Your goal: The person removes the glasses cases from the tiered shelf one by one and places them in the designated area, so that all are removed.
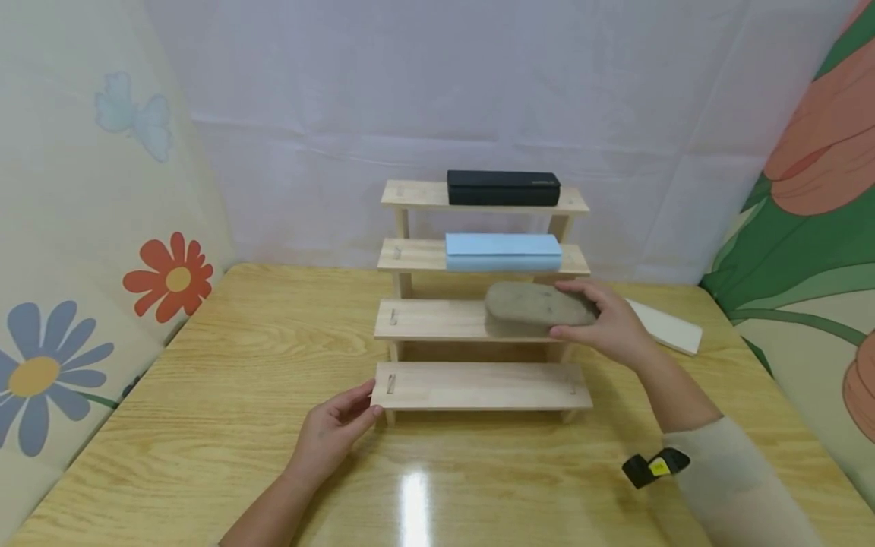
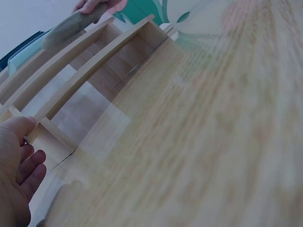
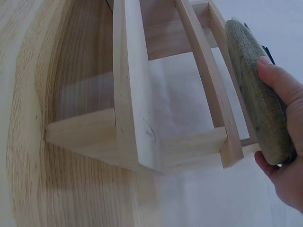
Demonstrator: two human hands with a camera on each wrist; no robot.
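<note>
My right hand [image 1: 608, 323] grips the right end of a grey-green, rounded glasses case [image 1: 536, 305], thumb on one side and fingers on the other. In the head view this case overlaps the second step up of a light wooden stepped rack [image 1: 472, 386]. In the right wrist view the case [image 3: 255, 90] stands out beside the rack's boards. My left hand [image 1: 331, 429] pinches the left end of the rack's lowest board between thumb and fingers. A light blue case [image 1: 503, 252] lies on the third step, and a black case [image 1: 503, 188] on the top one.
A white case [image 1: 666, 328] lies on the wood-grain table [image 1: 273, 334] to the right, partly behind my right hand. A pale cloth [image 1: 424, 91] hangs behind the rack. Flower-printed panels [image 1: 55, 228] stand at both sides. A black strap with a yellow mark [image 1: 658, 466] is at my right sleeve.
</note>
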